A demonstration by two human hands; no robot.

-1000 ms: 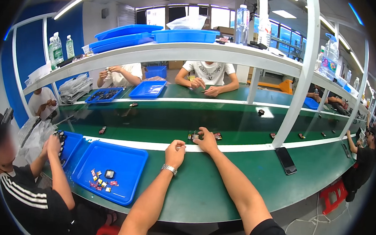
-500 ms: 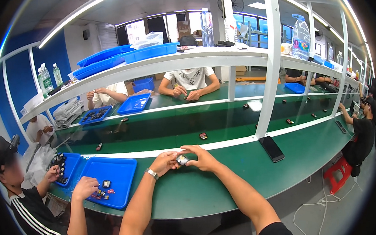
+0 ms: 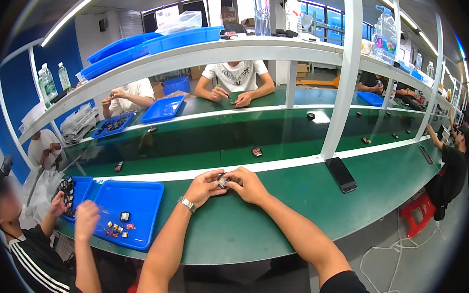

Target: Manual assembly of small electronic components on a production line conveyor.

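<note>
Above the green bench (image 3: 230, 226), my left hand (image 3: 202, 189), with a metal watch on its wrist, is closed on one side of a small dark-edged square piece with a pale middle (image 3: 222, 181). From the other side, the bent fingers of my right hand (image 3: 250, 186) grip the same piece. Its exact kind is too small to make out, and my fingertips cover part of it. To the left lies a blue tray (image 3: 154, 208) holding a dark square piece (image 3: 125, 216) and several small red and yellow pieces (image 3: 117, 229).
A co-worker's hand (image 3: 87, 218), blurred, is above the tray's left side. A second blue tray (image 3: 84, 187) holds dark parts. A phone (image 3: 341, 174) lies right of my hands. Beyond the white rail, a dark green belt (image 3: 202, 150) carries small pieces. A white post (image 3: 342, 99) rises behind the phone.
My right fingers have closed in around the piece, which now looks tilted differently. The co-worker's hand has lifted from the small pieces in the tray. The whole view has shifted slightly.
</note>
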